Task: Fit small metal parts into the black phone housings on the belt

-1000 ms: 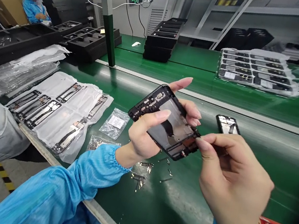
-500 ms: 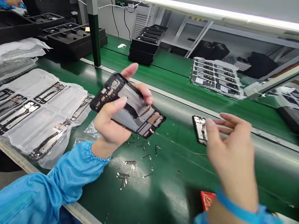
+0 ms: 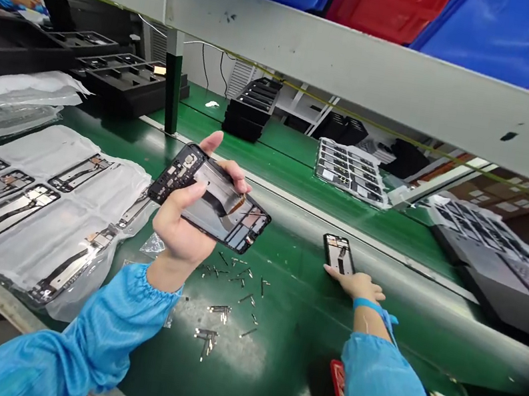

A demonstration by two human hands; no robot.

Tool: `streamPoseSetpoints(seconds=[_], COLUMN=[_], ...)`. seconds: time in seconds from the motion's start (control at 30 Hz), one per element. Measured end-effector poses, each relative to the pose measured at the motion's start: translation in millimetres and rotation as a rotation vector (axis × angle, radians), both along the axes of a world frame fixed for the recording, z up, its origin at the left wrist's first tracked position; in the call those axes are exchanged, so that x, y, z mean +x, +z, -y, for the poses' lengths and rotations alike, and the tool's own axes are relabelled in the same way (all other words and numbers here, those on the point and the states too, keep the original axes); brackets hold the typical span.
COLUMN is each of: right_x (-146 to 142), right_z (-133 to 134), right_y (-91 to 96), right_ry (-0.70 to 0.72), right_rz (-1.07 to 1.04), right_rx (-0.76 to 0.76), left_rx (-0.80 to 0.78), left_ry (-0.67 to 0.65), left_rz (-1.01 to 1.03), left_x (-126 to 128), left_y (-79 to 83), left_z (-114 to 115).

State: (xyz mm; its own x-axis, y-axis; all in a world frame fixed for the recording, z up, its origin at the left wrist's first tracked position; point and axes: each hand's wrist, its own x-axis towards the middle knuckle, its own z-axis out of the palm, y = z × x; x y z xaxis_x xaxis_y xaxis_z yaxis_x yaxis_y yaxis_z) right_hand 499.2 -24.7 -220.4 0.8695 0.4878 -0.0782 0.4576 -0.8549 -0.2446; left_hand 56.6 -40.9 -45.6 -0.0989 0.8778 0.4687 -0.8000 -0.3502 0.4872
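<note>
A phone mid-frame (image 3: pixel 222 208) with a dark flex cable across its silver back is in my left hand (image 3: pixel 187 219). My left thumb presses over its near edge and the fingers wrap round the far edge, holding it tilted above the bench. Farther right, a second phone frame (image 3: pixel 339 254) lies on the green bench. My right hand (image 3: pixel 358 287) is at its near end, thumb against or just over that edge, the fingers stretched out to the right. Several small dark strips with shiny ends (image 3: pixel 219 312) lie scattered on the bench between my arms.
At left, a white padded tray (image 3: pixel 53 230) carries several phone frames. Black foam trays (image 3: pixel 127 77) and a black stack (image 3: pixel 254 108) stand behind. Another filled tray (image 3: pixel 352 172) lies beyond the metal rail. A shelf beam (image 3: pixel 341 69) crosses overhead. A red object (image 3: pixel 338 389) lies by my right sleeve.
My right hand has moved forward and down to the near end of the phone frame on the bench. My left hand keeps its phone frame. The view has tilted up and shifted right.
</note>
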Motion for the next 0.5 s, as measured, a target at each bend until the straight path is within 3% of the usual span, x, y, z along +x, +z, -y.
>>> streamPoseSetpoints(seconds=[0.1, 0.3, 0.5], right_x=[9, 9, 13], right_z=[5, 8, 13], right_y=[-9.4, -21.3, -13.5], right_ry=[-0.046, -0.002, 0.101], right_rz=[0.003, 0.061, 0.019], right_rx=[-0.024, 0.063, 0.207], left_rx=[-0.004, -0.021, -0.021], left_ry=[-0.012, 0.005, -0.012], left_rz=[0.021, 0.020, 0.027], left_x=[0, -1, -3], left_y=[0.5, 1.0, 1.5], left_z=[-1, 1, 0])
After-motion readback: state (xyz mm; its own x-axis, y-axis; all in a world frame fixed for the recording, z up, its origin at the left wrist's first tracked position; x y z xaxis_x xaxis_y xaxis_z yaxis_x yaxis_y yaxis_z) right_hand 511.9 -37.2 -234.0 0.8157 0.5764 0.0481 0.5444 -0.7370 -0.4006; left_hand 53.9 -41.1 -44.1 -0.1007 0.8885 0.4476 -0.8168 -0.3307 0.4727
